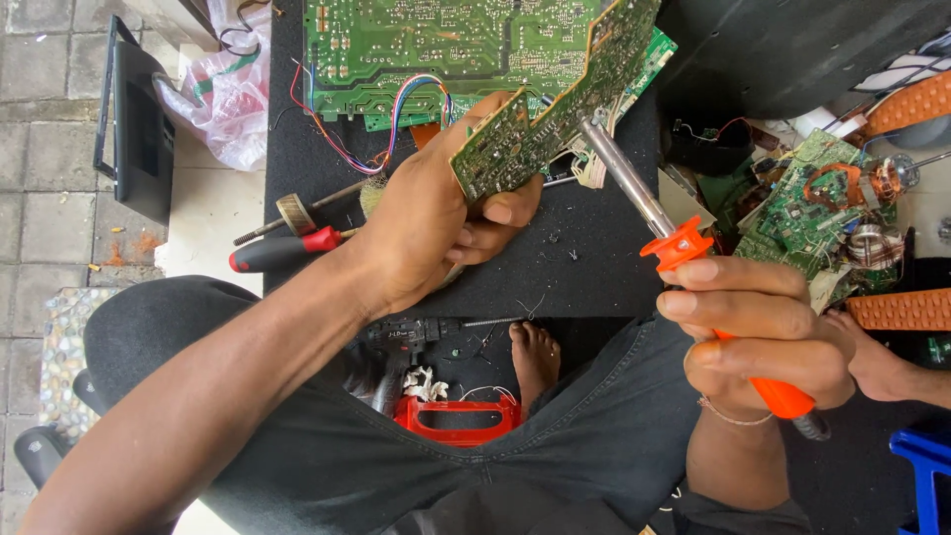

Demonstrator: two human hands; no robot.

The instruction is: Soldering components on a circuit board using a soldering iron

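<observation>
— Left hand [436, 223]?
— Closed tight on a green circuit board [555, 99], thumb on the near face, fingertips [500, 211] curled under the lower edge; board tilted up and away from the knuckles

— Right hand [758, 337]?
— Wrapped shut round the orange handle of a soldering iron [684, 267], metal shaft running up from the fingers, tip touching the board

— Around them?
— Beyond the left fingers, a bigger green board [436, 45] flat on a black mat [594, 267]. Left of the wrist, a red-handled screwdriver [287, 251]. Right of the right fingers, a heap of board scraps [812, 213]

Bright, even daylight; soft shadows, no glare, sharp focus, slight wide-angle stretch at the edges.
</observation>
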